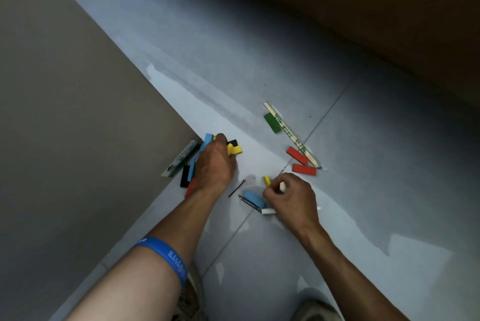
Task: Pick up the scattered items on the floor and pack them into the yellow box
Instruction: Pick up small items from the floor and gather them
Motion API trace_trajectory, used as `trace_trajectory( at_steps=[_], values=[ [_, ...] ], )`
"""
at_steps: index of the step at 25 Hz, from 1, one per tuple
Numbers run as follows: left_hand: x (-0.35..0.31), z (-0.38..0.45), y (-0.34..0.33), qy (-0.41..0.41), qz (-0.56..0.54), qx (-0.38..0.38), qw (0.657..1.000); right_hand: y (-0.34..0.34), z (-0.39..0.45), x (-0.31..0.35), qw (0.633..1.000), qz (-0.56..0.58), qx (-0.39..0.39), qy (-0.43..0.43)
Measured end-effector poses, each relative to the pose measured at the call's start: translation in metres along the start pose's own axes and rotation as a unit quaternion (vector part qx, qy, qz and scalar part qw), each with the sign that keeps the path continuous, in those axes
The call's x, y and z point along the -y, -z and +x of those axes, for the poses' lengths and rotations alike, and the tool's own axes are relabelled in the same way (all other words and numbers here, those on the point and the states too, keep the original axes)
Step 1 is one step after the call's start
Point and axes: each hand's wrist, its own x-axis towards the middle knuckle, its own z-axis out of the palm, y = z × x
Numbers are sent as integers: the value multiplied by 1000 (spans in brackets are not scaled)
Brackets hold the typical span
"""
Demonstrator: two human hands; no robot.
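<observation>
Centre frame, a bundle of coloured blocks (207, 143) is gripped by the left hand (214, 165); lower right, a yellow block (267, 180) is pinched by the right hand (291, 197).

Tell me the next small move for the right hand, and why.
Probably slide down-left and take the blue block. The right hand already pinches a yellow block and a white piece, and the blue block lies on the floor right beside its fingers, nearer than the red blocks.
</observation>
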Motion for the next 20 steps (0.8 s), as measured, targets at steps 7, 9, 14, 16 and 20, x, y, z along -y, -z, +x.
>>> trace_trajectory(
  at_steps=[7,9,14,16,20],
  values=[
    [10,-2,0,42,-34,11,999,31,4,13,769,586,161,-196],
    [13,-3,0,77,-92,6,993,43,5,7,780,585,128,-183],
    [11,-12,-6,114,-190,12,975,29,4,-3,864,448,20,-230],
    [11,-12,-7,89,-159,3,983,20,2,0,925,335,43,-174],
    [9,-3,-4,27,-41,6,999,-2,-2,3,996,-72,31,31]
  ],
)
